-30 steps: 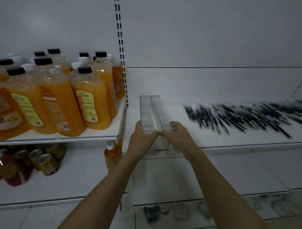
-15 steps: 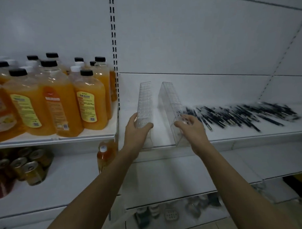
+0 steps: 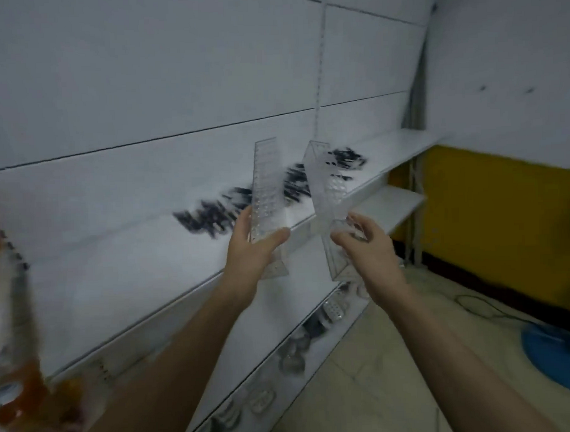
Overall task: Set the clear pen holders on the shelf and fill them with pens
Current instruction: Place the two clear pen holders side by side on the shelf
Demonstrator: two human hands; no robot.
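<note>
You have two clear pen holders lifted off the shelf [image 3: 168,249], one in each hand. The left pen holder [image 3: 264,190] is a long perforated box, standing nearly upright with its top tipped slightly right. The right pen holder [image 3: 328,198] leans the other way, its top toward the left. They sit near each other without touching. Behind them, dark pens [image 3: 212,215] lie scattered and blurred along the shelf.

Pens [image 3: 244,204] at frame centre smeared by motion blur; I cannot count them. Orange bottles [image 3: 21,386] lower left blurred, cut by the edge.
</note>
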